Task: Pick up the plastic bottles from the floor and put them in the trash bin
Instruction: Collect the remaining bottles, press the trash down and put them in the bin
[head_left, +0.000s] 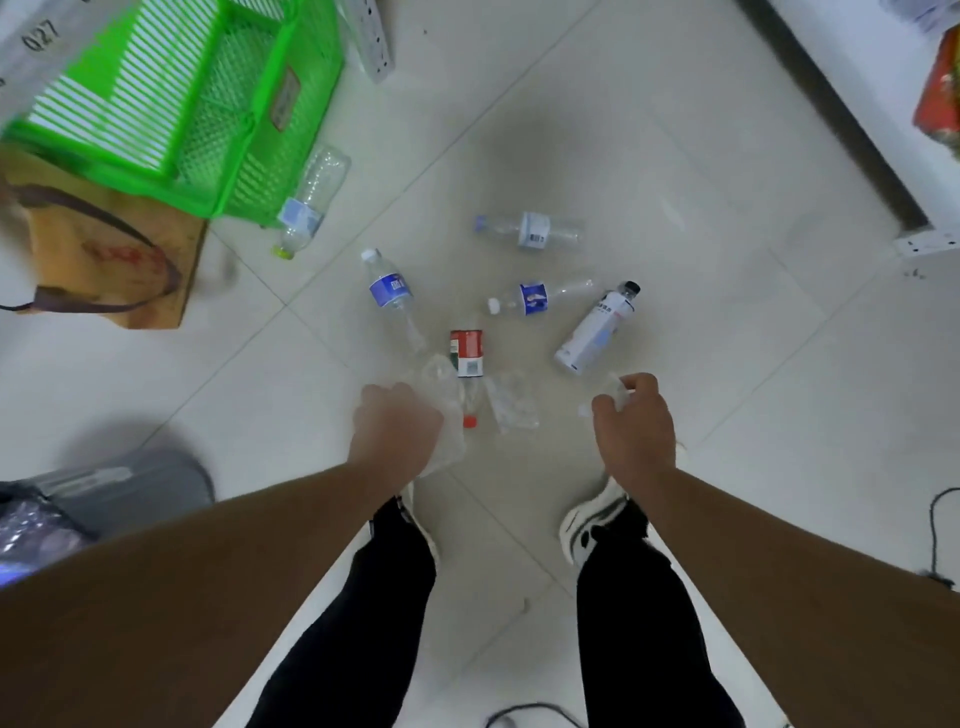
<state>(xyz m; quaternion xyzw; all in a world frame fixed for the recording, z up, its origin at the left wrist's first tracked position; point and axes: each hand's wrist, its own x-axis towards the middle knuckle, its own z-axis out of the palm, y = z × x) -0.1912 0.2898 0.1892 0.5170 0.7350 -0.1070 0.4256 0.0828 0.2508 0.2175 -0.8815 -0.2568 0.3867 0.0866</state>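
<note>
well, both hands are low over the floor (675, 130), each already busy with clear plastic. the left hand (397, 434) has its fingers closed around a crumpled clear bottle (441, 400) that sticks out ahead of the knuckles, just beside the red-label bottle (467, 364). the right hand (634, 426) is on the other side of that red-label bottle, its fingers pinched together on a small piece of clear plastic (615, 389); whether that is a whole bottle i cannot tell, it is mostly hidden.

taking the red-label bottle as the marker: a squashed clear bottle (511, 400) lies touching or nearly touching its near side, a blue-label bottle (389, 291) lies just beyond it toward the green basket (171, 98), a second blue-label bottle (537, 298) lies beyond it, a white-wrapped bottle with a black cap (597, 327) lies off toward the right hand, a pale-label bottle (532, 230) lies farther out, and one more bottle (309, 200) rests against the basket. the grey trash bin (130, 488) stands well apart from it, behind the left forearm.

these all look empty, so they should be very light, thin-walled and springy, prone to crackle and dent, and smooth enough to slip. the neck or the labelled waist looks like the surest place to grip.
</note>
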